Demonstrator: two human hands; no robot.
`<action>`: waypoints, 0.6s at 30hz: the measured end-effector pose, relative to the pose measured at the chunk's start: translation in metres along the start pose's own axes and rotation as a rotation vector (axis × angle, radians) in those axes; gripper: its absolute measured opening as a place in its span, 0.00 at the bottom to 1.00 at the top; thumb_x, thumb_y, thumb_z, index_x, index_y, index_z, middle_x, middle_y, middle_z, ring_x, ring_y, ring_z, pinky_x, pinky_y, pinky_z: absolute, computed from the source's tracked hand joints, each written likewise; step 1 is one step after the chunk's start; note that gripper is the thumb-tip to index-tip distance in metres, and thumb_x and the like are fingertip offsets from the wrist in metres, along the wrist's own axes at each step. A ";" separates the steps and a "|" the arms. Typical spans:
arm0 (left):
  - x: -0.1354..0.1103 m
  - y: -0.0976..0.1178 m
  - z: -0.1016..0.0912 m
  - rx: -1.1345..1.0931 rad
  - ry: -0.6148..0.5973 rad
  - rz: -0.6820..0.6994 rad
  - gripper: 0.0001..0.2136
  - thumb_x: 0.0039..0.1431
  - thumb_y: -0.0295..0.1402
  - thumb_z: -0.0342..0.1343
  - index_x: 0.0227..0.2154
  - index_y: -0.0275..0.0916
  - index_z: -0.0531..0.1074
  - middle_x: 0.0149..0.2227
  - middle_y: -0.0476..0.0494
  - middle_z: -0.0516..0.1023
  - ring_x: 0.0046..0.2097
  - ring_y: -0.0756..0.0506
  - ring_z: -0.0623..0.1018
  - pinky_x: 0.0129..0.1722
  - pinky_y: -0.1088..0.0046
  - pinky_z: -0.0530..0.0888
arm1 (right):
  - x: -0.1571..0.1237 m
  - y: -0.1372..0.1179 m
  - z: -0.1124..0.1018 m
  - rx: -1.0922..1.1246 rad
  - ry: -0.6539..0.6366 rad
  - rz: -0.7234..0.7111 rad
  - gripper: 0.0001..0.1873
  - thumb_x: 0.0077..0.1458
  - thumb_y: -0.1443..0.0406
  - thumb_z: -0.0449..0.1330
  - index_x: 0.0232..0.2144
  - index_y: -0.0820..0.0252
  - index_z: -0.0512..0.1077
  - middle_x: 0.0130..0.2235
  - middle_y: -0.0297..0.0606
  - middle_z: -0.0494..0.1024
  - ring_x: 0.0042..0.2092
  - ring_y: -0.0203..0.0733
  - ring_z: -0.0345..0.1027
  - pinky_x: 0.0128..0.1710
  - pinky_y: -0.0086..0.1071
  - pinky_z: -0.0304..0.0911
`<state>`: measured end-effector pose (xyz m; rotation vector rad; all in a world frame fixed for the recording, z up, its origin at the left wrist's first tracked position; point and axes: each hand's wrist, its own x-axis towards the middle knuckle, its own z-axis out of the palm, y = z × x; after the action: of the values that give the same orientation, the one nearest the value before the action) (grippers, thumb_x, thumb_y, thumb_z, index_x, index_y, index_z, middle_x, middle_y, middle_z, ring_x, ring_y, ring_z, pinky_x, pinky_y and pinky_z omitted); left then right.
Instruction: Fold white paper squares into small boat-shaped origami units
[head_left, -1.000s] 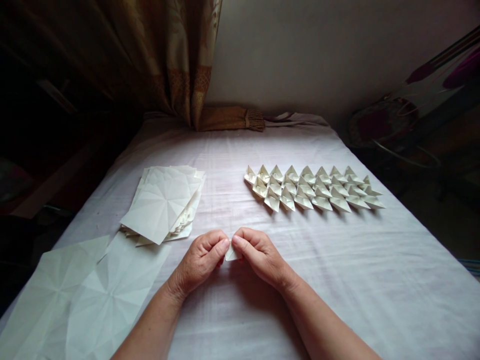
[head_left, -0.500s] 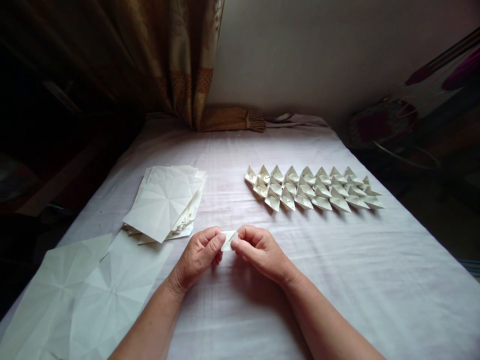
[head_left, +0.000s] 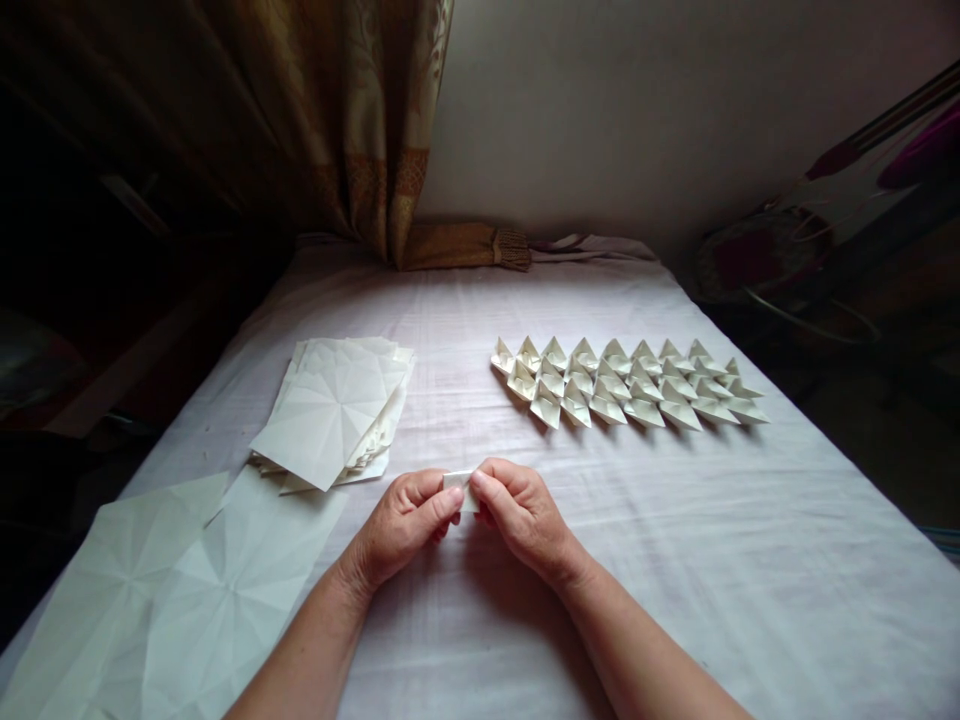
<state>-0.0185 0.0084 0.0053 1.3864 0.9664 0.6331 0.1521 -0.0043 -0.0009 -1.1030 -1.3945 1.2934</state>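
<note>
A small folded piece of white paper (head_left: 466, 496) is pinched between my two hands above the cloth-covered surface. My left hand (head_left: 409, 515) grips its left side, the thumb lying across its front. From the right, my right hand (head_left: 521, 512) pinches the other side, thumb near the upper edge. The fingers behind the paper are mostly hidden. Beyond and to the right stand rows of folded paper pieces (head_left: 628, 385) with pointed tips, set close together. Left of my hands lies a stack of creased paper sheets (head_left: 330, 400).
Larger creased sheets (head_left: 232, 590) overlap at the near left, beside my left forearm. A pale cloth (head_left: 675, 560) covers the surface. At the far edge, a patterned curtain (head_left: 390, 150) hangs down, and a fringed brown fabric (head_left: 465, 247) lies against the wall.
Both thumbs have shifted on the folded paper; the left thumb now reaches further across it, and the right thumb sits higher. The diagonal line on its face no longer shows. The view has tilted slightly.
</note>
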 end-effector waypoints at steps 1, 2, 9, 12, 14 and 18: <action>0.000 0.000 0.001 0.005 0.004 0.010 0.20 0.58 0.49 0.52 0.22 0.36 0.68 0.18 0.53 0.63 0.22 0.53 0.62 0.23 0.77 0.61 | 0.000 0.000 0.000 -0.004 -0.003 -0.010 0.19 0.59 0.58 0.51 0.19 0.57 0.62 0.19 0.28 0.63 0.22 0.31 0.55 0.26 0.27 0.55; 0.001 0.000 0.001 0.015 0.005 0.025 0.20 0.59 0.49 0.52 0.21 0.36 0.67 0.18 0.53 0.63 0.22 0.53 0.62 0.23 0.77 0.61 | 0.000 -0.001 0.000 -0.005 -0.004 -0.019 0.17 0.59 0.58 0.52 0.20 0.58 0.63 0.20 0.28 0.64 0.23 0.31 0.56 0.27 0.27 0.56; 0.001 0.005 0.006 0.112 0.002 0.108 0.20 0.59 0.45 0.53 0.18 0.37 0.61 0.19 0.54 0.61 0.23 0.53 0.62 0.24 0.78 0.61 | 0.002 -0.003 -0.003 0.096 0.009 0.050 0.11 0.52 0.59 0.59 0.24 0.59 0.67 0.22 0.29 0.65 0.25 0.32 0.56 0.26 0.27 0.55; 0.001 0.004 0.007 0.101 0.077 0.072 0.17 0.60 0.46 0.51 0.23 0.38 0.65 0.19 0.54 0.64 0.21 0.53 0.65 0.23 0.78 0.64 | 0.003 -0.003 -0.005 0.119 0.004 0.075 0.11 0.50 0.58 0.59 0.23 0.59 0.67 0.21 0.28 0.64 0.24 0.31 0.55 0.25 0.26 0.54; 0.002 0.003 0.007 0.077 0.145 0.047 0.16 0.61 0.46 0.49 0.26 0.38 0.66 0.19 0.54 0.65 0.20 0.53 0.66 0.22 0.78 0.65 | 0.004 -0.002 -0.005 0.100 0.006 0.082 0.11 0.50 0.59 0.59 0.23 0.59 0.67 0.21 0.28 0.64 0.24 0.31 0.55 0.25 0.26 0.55; 0.002 0.001 0.009 0.101 0.197 0.043 0.14 0.60 0.44 0.50 0.26 0.39 0.65 0.18 0.56 0.64 0.18 0.53 0.64 0.20 0.78 0.64 | 0.003 -0.001 -0.003 -0.005 0.032 0.086 0.08 0.48 0.62 0.57 0.22 0.59 0.67 0.20 0.28 0.64 0.24 0.31 0.55 0.24 0.26 0.54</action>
<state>-0.0098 0.0055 0.0049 1.4563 1.1407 0.7728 0.1544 -0.0008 0.0003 -1.1933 -1.3395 1.3285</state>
